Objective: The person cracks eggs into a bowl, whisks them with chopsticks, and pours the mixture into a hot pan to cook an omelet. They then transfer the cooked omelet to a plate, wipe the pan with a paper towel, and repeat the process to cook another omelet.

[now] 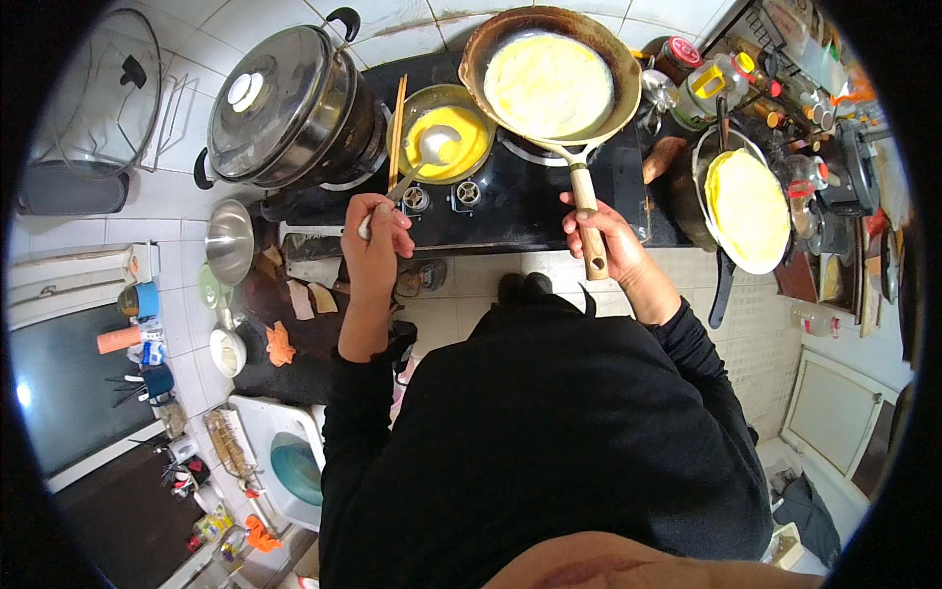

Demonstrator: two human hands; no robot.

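My left hand (373, 240) is closed round the handle of a metal ladle (432, 137). The ladle's head rests in a bowl (459, 94) of yellow egg batter (475, 149). A pair of wooden chopsticks (398, 133) leans along that bowl's left side. My right hand (613, 236) grips the wooden handle (585, 201) of a frying pan (625, 88), its fingers round the handle from both sides. Inside the pan a thin, pale yellow egg pancake (545, 83) covers most of the bottom. The pan is over the right burner; whether it touches the burner I cannot tell.
A large lidded pot (285, 118) stands on the left burner of the black stove (530, 221). To the right, yellow pancakes (746, 206) lie on a plate over another pan (692, 216). Jars (706, 88) crowd the back right. A steel bowl (230, 243) sits on the left counter, near the sink (257, 422).
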